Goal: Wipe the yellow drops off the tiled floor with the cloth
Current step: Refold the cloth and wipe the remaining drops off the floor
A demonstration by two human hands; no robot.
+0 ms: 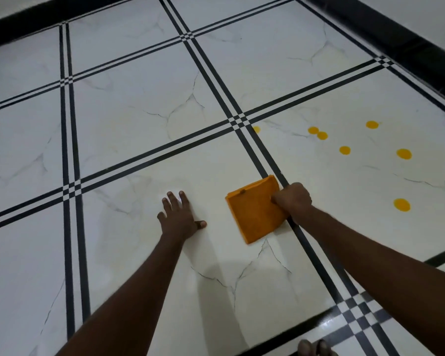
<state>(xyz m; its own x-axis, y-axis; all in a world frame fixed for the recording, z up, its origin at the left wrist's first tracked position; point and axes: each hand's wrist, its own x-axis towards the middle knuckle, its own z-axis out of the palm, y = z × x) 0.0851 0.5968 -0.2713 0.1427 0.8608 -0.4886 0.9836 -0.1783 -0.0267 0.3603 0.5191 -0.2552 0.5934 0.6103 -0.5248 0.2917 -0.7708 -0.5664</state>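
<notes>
From the head camera, looking down: the floor is made of big white marble-look tiles (pixel 139 140) with thin grey cracks drawn in them and black double stripes between them. A black border (pixel 396 34) runs along the far edge where the floor meets the wall.

The left hand (pixel 179 219) lies flat on a white tile, palm down, with its fingers spread wide and the thumb sticking out to the side. It holds nothing.

The right hand (pixel 292 199) is curled into a fist round one edge of a folded orange square cloth (pixel 254 214). The cloth rests on the floor just beside the left hand's tile space — its right edge sits on a black stripe.

The round yellow drops (pixel 344 150) are on the next tile to the right of the stripe. Seven show: one small drop near the stripe crossing, two touching each other, and four more spread apart. The nearest big drop (pixel 401 204) is to the right of the fist, apart from the cloth. The cloth touches none of them.

At the bottom edge, some toes (pixel 314 349) peek in — blurry.
</notes>
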